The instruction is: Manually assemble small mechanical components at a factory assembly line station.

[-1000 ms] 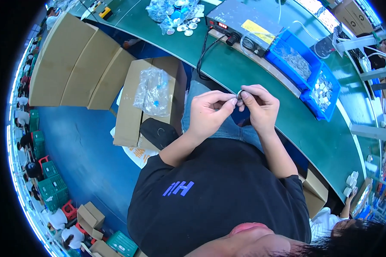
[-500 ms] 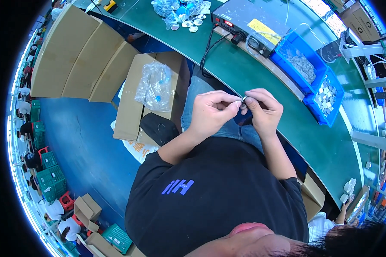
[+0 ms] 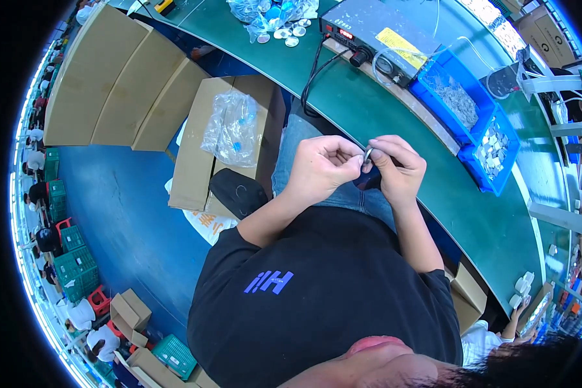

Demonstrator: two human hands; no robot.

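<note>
I am holding a small, thin, silvery disc (image 3: pixel 368 156), nearly edge-on to my view, over my lap beside the tabletop's (image 3: pixel 472 220) near edge. My right hand (image 3: pixel 399 168) is pinching it between thumb and fingers; my left hand (image 3: pixel 322 169) is pressing thumb and forefinger together right at its facing edge, though I cannot tell whether they are gripping it. By its look I am judging it light and stiff, probably smooth enough to slip and perhaps prone to scratching or bending, so I am favouring its rim, with gentle pressure and the faces left free. Beyond my hands, a blue bin (image 3: pixel 496 187) is holding small whitish pieces, and an adjoining blue tray (image 3: pixel 435 107) is carrying a greyish heap. Further off, a grey control box (image 3: pixel 368 22) is sitting near some loose round discs (image 3: pixel 291 42). To my left, a clear plastic bag (image 3: pixel 229 132) is lying on a cardboard box (image 3: pixel 189 184).
</note>
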